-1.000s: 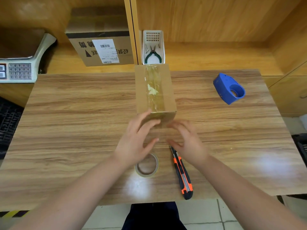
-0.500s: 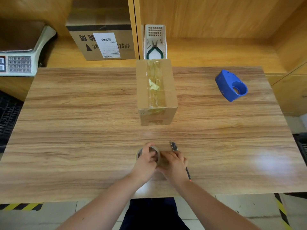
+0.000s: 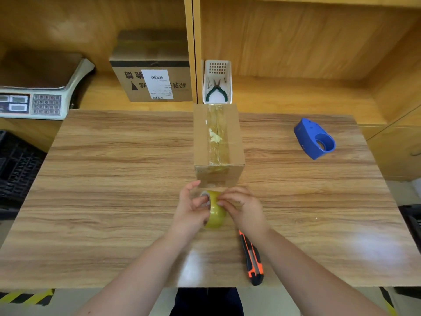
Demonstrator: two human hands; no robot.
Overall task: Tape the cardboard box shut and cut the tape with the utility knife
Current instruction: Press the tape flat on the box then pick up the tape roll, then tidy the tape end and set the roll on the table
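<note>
Tape roll (image 3: 215, 212), flat on the table (image 3: 114, 201) moments ago, now raised on edge near the cardboard box (image 3: 218, 144): left hand (image 3: 192, 210) grips it; right hand (image 3: 242, 209) apparently picks for the tape end. Utility knife (image 3: 252, 258) lies untouched, near right.

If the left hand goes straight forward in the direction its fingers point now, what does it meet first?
Most likely the near face of the cardboard box. The left hand, holding the tape roll, points away from the person, and the box stands just beyond its fingertips. Depth is hard to judge from one view.
</note>
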